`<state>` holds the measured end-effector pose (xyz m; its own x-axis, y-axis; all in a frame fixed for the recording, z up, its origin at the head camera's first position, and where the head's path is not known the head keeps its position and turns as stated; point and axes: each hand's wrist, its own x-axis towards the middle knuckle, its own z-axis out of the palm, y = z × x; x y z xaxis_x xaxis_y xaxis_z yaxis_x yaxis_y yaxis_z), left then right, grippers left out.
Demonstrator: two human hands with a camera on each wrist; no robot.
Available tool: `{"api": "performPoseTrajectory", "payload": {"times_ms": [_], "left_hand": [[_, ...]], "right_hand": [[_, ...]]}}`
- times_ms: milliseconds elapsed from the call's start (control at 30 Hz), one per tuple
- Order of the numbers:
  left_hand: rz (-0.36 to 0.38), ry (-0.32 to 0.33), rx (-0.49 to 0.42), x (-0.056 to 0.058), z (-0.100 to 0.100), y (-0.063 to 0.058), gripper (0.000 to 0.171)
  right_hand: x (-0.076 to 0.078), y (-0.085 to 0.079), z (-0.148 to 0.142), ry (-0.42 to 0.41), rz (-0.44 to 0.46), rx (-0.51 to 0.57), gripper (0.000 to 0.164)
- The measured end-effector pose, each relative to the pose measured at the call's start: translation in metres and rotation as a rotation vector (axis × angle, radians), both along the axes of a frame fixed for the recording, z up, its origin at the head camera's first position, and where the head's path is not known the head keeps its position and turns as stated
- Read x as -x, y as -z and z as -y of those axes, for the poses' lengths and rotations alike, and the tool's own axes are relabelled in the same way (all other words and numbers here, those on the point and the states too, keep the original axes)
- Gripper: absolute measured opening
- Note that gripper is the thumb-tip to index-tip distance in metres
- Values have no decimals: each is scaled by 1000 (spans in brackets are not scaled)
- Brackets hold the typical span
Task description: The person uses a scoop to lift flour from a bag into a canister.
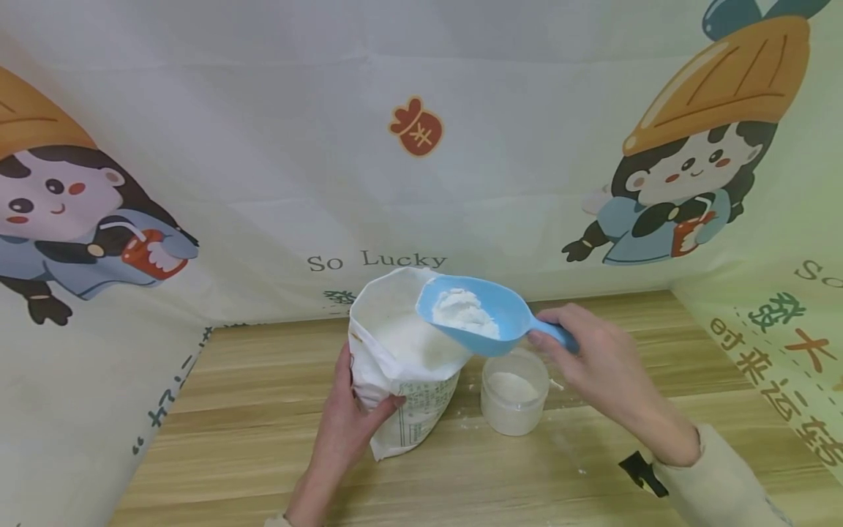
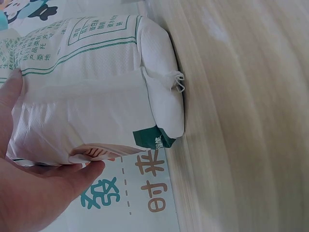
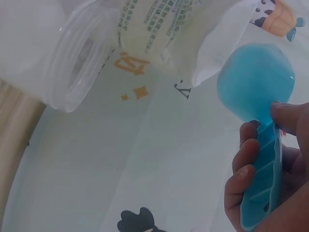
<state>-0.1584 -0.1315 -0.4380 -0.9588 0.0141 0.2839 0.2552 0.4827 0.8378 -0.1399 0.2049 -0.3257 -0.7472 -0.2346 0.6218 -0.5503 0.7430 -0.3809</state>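
My left hand [image 1: 349, 417] grips the side of an open white bag [image 1: 421, 410] with green print, thumb on the front and fingers around the far side. White powder fills the bag below its wide mouth. In the left wrist view the bag [image 2: 91, 92] shows its stitched bottom edge close by the tabletop. My right hand [image 1: 593, 359] holds a light blue scoop [image 1: 510, 315] by its handle, its bowl over the right rim of the bag and heaped with white powder [image 1: 463, 311]. From the right wrist view, the fingers curl round the ribbed handle [image 3: 264, 169].
A clear round jar [image 1: 514, 406] stands right of the bag, partly filled with powder, under the scoop. Spilled specks dot the wooden tabletop [image 1: 244, 432] around it. A printed cloth [image 1: 263, 146] rises behind and at both sides. Something black [image 1: 642, 472] shows at the right cuff.
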Motion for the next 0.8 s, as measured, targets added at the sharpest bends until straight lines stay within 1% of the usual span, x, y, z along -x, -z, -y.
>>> {"api": "performPoseTrajectory", "payload": {"times_ms": [267, 500, 800], "left_hand": [[-2, -2, 10, -1, -1, 0, 116], [-1, 4, -4, 0, -1, -1, 115], [1, 2, -7, 0, -1, -1, 116]], "right_hand": [[-4, 1, -18, 44, 7, -25, 22], [-6, 4, -32, 81, -25, -46, 24], [-7, 10, -55, 128, -18, -98, 23]]}}
